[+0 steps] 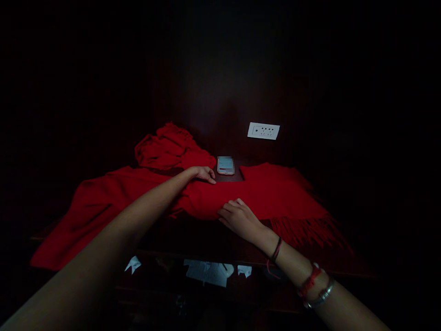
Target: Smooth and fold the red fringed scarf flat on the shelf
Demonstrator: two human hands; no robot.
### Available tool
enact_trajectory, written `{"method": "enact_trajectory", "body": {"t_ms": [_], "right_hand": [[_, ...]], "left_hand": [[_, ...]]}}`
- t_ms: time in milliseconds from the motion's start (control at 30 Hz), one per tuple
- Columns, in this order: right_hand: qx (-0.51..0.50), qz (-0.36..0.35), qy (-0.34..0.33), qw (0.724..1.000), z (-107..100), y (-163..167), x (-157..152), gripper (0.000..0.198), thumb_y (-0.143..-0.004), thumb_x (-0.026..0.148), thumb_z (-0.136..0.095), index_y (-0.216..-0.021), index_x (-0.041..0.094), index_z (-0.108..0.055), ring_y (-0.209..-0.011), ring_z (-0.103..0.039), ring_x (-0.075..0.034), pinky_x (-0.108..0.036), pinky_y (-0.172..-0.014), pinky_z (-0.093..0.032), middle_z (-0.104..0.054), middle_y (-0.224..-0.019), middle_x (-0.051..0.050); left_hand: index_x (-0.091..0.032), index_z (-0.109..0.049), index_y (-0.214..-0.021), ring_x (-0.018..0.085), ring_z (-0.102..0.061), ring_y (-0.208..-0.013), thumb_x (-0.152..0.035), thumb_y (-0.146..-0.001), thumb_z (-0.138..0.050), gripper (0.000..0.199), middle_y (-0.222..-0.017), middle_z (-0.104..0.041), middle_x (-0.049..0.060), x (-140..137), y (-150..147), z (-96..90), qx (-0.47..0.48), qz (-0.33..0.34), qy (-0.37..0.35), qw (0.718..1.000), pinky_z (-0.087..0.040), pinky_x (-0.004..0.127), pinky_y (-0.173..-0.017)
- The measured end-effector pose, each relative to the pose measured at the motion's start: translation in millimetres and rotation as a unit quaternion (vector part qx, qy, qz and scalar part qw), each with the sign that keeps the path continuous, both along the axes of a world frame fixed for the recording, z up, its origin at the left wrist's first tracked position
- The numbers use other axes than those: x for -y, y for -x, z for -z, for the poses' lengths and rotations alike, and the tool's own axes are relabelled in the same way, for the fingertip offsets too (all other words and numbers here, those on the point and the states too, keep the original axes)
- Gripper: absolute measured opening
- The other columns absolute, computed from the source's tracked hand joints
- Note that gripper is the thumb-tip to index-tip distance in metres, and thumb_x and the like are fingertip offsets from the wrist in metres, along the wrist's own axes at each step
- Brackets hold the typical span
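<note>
We see a long red scarf [203, 197] spread across the dark tabletop [206, 235], its fringe [299, 230] splayed at the right. Our left hand [206, 174] rests at the scarf's far edge with fingers bent, and our right hand [237, 218] curls over the near edge. The light is so dim that we cannot tell whether either hand pinches the cloth or only presses on it.

Just beyond the far edge lies a phone [225, 165], near our left fingertips; a careless push of that hand could knock it. A crumpled red bundle [168, 149] sits behind the scarf's left part, and dragging the cloth that way could ruck the two together. The strip between our hands is already wrinkled, so uneven tension could skew its edges. The cord bracelet [276, 249] on our right wrist has a loose end, which could snag the fringe.
</note>
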State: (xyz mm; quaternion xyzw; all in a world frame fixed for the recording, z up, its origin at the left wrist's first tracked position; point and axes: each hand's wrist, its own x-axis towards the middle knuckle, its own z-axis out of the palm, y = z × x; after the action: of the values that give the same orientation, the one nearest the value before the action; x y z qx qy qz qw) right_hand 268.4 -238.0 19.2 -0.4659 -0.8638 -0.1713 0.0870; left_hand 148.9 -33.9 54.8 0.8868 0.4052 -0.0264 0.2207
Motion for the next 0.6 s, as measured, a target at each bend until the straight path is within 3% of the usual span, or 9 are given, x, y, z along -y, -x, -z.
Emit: {"method": "enact_trajectory", "body": {"t_ms": [133,267,400,500,600], "right_hand": [[0.002,-0.002,0.013,1.000,0,-2,0,0.016,-0.081,0.023,-0.043,-0.076,0.017,-0.058,-0.073,-0.048,-0.013,-0.028,-0.072,-0.029,-0.056,-0.075,-0.003],[-0.079,0.043,-0.006,0.996,-13,-32,12,0.023,-0.082,0.030,-0.041,-0.093,0.017,-0.057,-0.080,-0.050,-0.015,-0.029,-0.075,-0.032,-0.058,-0.083,-0.005],[-0.134,0.100,-0.011,0.986,-21,-77,24,0.027,-0.083,0.030,-0.038,-0.099,0.018,-0.056,-0.085,-0.051,-0.016,-0.031,-0.077,-0.036,-0.059,-0.090,-0.007],[-0.136,0.097,0.019,0.986,-11,-98,28,0.032,-0.083,0.032,-0.039,-0.109,0.018,-0.051,-0.096,-0.049,-0.017,-0.033,-0.083,-0.037,-0.056,-0.103,-0.008],[-0.141,0.095,0.056,0.984,6,-108,30,0.035,-0.082,0.032,-0.039,-0.112,0.018,-0.049,-0.105,-0.045,-0.017,-0.034,-0.089,-0.036,-0.052,-0.112,-0.009]], "left_hand": [[-0.011,-0.048,-0.109,0.019,-0.047,-0.095,-0.033,-0.070,-0.054,0.045,-0.106,-0.052,0.009,13,0,-4.2,0.000,0.006,-0.066,0.998,-0.035,0.024,-0.081],[-0.015,-0.039,-0.119,0.021,-0.030,-0.115,-0.037,-0.078,-0.044,0.046,-0.127,-0.034,0.010,51,-6,6.1,0.064,0.081,-0.180,0.978,-0.025,0.028,-0.094],[-0.022,-0.024,-0.128,0.021,-0.008,-0.125,-0.045,-0.083,-0.029,0.051,-0.138,-0.009,0.006,91,-10,25.4,0.059,0.165,-0.146,0.974,-0.014,0.033,-0.099],[-0.027,-0.016,-0.130,0.023,-0.002,-0.125,-0.049,-0.083,-0.024,0.053,-0.139,-0.004,0.004,105,-7,36.8,0.000,0.186,-0.106,0.977,-0.009,0.041,-0.099],[-0.029,-0.014,-0.130,0.022,-0.001,-0.125,-0.047,-0.084,-0.021,0.050,-0.138,-0.005,0.003,105,0,42.7,-0.017,0.189,-0.120,0.974,-0.006,0.042,-0.099]]}}
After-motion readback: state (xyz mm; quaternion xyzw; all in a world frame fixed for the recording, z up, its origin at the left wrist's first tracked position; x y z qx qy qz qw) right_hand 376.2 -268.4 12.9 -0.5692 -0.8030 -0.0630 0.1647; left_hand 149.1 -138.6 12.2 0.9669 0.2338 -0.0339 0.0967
